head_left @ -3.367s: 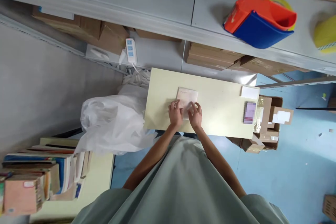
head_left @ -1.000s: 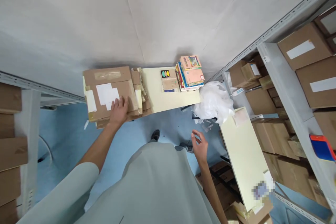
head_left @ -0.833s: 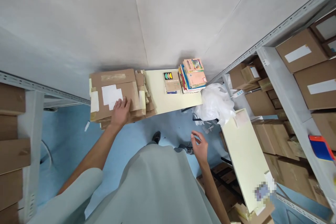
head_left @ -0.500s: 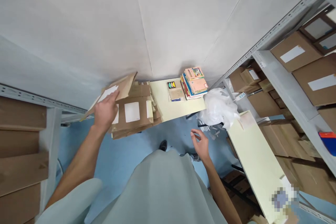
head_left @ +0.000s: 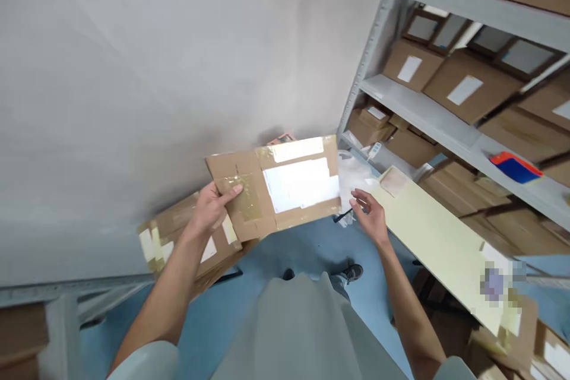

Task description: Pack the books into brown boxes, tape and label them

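Note:
My left hand [head_left: 216, 205] grips the left end of a flattened cardboard box [head_left: 249, 214], its thumb pressed on top and the fingers hidden beneath. The box has white paper labels and clear tape across its face, and it is held up over the table, covering most of what lies there. To the right of the box, my right hand [head_left: 370, 214] hangs apart from it with fingers curved and spread, holding nothing. More flattened cardboard [head_left: 178, 219] lies in a stack below and left of the held box, partly behind my left arm.
A white plastic bag [head_left: 354, 175] sits beyond my right hand. A pale yellow table [head_left: 427, 231] runs along the right, before grey shelving [head_left: 445, 110] filled with labelled cartons [head_left: 476, 80]. A red and blue item [head_left: 516, 167] lies on a shelf edge. Another rack [head_left: 65, 332] stands lower left.
My left hand has lifted the flattened box from the stack and carried it right, over where the books lay. The view has turned right. My right hand stays open.

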Motion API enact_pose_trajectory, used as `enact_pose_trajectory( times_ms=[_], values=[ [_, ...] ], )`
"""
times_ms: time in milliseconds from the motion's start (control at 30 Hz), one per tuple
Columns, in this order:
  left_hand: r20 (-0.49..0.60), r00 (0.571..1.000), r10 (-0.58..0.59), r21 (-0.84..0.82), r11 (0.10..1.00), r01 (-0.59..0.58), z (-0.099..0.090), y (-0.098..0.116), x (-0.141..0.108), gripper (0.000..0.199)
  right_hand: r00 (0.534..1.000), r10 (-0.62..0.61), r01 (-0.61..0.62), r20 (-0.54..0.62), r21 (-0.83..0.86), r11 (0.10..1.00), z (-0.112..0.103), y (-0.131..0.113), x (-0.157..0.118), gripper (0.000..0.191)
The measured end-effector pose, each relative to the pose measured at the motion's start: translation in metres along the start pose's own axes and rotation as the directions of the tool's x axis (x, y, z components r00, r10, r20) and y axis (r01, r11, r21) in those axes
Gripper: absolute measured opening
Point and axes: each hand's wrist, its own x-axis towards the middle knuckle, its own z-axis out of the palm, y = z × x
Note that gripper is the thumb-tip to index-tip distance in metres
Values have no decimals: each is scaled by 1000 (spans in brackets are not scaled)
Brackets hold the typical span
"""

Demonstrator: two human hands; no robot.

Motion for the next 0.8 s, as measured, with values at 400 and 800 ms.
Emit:
enact_pose_trajectory(
  times_ms=[400, 800],
  values=[
    [669, 712, -212, 81, 974, 214, 305, -56, -1, 67, 947, 207, -146, -245, 245, 959, -218, 24, -37, 56],
    [771, 558, -307, 296, 949, 113, 564, -145, -49, 74, 816, 259, -261, -517, 70, 963, -402, 150, -73, 48]
  ],
)
